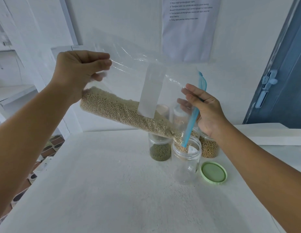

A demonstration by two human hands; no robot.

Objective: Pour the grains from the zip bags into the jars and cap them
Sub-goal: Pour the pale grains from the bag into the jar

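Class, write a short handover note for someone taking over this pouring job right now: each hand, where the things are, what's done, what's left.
Left hand pinches the raised bottom corner of the zip bag.
Right hand holds the bag by its blue zip edge, steering the mouth into the open jar.
Pale grains are sliding down; only a few have reached the jar's mouth.
Green lid lies on the table, right of that jar.
Behind stand a green-grain jar and a tan-grain jar, both partly hidden.
Left: finish pouring, cap the jar.

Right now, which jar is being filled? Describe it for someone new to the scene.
On the white table, find the cluster of clear jars. It is the front jar, directly under the tilted zip bag; unlike its neighbours, it looks nearly empty, with a green lid beside it.
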